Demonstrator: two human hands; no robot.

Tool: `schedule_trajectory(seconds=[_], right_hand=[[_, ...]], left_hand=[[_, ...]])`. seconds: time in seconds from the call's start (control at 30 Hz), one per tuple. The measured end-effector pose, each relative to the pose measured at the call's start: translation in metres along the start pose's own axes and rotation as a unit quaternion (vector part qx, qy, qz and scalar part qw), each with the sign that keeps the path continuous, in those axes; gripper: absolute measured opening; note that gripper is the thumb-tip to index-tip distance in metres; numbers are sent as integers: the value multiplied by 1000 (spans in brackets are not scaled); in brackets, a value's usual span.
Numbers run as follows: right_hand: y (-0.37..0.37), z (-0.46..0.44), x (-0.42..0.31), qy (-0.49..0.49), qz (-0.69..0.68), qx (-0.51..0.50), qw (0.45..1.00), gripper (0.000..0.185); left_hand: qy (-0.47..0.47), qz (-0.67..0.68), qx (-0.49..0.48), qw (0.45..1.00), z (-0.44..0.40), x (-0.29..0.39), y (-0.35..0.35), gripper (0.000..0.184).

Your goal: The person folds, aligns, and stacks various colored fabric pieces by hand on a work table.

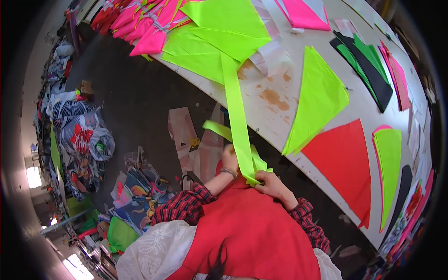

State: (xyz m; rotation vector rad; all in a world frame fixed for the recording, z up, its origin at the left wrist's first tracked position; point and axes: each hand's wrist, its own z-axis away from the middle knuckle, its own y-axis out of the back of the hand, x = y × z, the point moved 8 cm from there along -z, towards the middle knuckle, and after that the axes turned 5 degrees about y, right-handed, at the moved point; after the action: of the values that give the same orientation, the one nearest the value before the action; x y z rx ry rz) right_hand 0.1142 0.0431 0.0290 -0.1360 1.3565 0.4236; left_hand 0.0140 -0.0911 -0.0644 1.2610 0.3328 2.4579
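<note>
From my remote seat I see the right hand [272,184] pinching the lower folds of a lime strip [237,116], just below the frame's centre. The left hand [229,160] sits just left of the strip, its fingers partly hidden; I can't tell its grip. The strip's long axis runs up and slightly left from the hands, the right nearer its bunched end, towards lime cloth [228,23] on the table [275,123] at upper centre.

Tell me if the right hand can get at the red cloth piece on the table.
Probably yes: the red cloth piece lies uncovered near the edge of the table; the right hand may first need to release the lime strip.
</note>
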Motion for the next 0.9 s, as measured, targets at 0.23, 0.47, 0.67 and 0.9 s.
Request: schedule_trajectory(seconds=[0.23, 0.47, 0.67, 0.9], right_hand=[[43, 66, -81, 151, -43, 221, 962, 8], [152, 228, -7, 277, -355, 714, 536, 20], [139, 235, 96, 35, -296, 663, 687, 33], [101, 164, 179, -99, -362, 620, 689, 36]], left_hand=[[-320, 1, -472, 822, 117, 108, -70, 38], [-246, -174, -576, 760, 174, 39, -138, 27], [-379, -218, -203, 876, 15, 78, -42, 41], [-147, -770, -74, 616, -96, -13, 167, 36]])
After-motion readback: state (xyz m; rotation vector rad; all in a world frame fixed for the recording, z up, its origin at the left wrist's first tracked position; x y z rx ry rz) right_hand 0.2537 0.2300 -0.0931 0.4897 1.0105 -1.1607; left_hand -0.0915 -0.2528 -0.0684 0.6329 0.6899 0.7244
